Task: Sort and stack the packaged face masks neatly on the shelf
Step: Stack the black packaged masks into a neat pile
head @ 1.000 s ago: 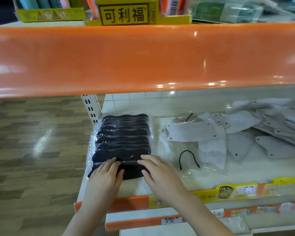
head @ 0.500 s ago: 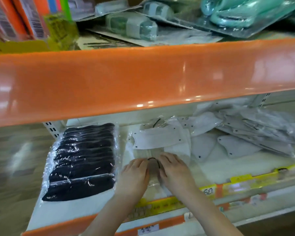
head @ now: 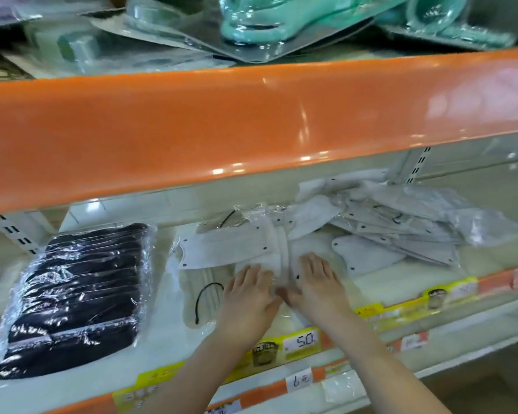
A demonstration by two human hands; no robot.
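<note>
At centre frame, your left hand (head: 248, 297) and right hand (head: 317, 286) lay flat, fingers straight, thumbs touching, pressing a clear-wrapped white face mask pack (head: 230, 249) on the shelf (head: 401, 279). Stacked black mask packs (head: 75, 297) sat lower left; loose grey mask packs (head: 401, 228) sprawled right.

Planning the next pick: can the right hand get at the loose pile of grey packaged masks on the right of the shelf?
Probably yes. The right hand lies flat on the white masks just left of the grey pile, with bare shelf between them; only the orange shelf edge above limits headroom.
</note>
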